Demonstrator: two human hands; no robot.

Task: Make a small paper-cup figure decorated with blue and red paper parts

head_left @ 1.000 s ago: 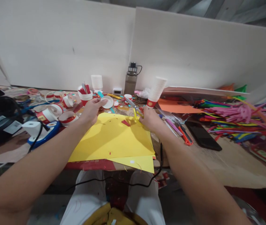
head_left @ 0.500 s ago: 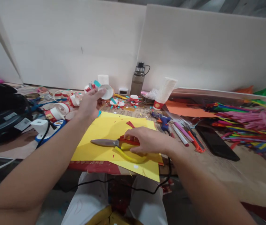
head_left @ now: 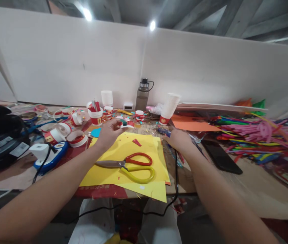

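Note:
My left hand (head_left: 110, 133) is closed on a small red-and-white paper cup piece (head_left: 127, 124) with a dark green patch, above the far edge of the yellow paper sheets (head_left: 138, 146). To the right, my right hand (head_left: 180, 139) is wrapped round a blue glue gun (head_left: 168, 134), mostly hidden by the fingers. Its black cord (head_left: 176, 173) hangs over the front edge. Scissors (head_left: 123, 165) with one red and one yellow handle lie on the yellow sheets, blades pointing left. A red paper scrap (head_left: 137, 142) lies beyond them.
Behind stand a water bottle (head_left: 142, 95), stacked paper cups (head_left: 169, 109) and a cup of pens (head_left: 95, 116). Cut cup rings (head_left: 77, 138) and a blue power strip (head_left: 53, 157) are on the left. A phone (head_left: 221, 156) and pipe cleaners (head_left: 258, 132) lie on the right.
My right hand has let go of the scissors and moved right onto the glue gun. My left hand has lowered the cup piece and turned it. The view has tipped upward.

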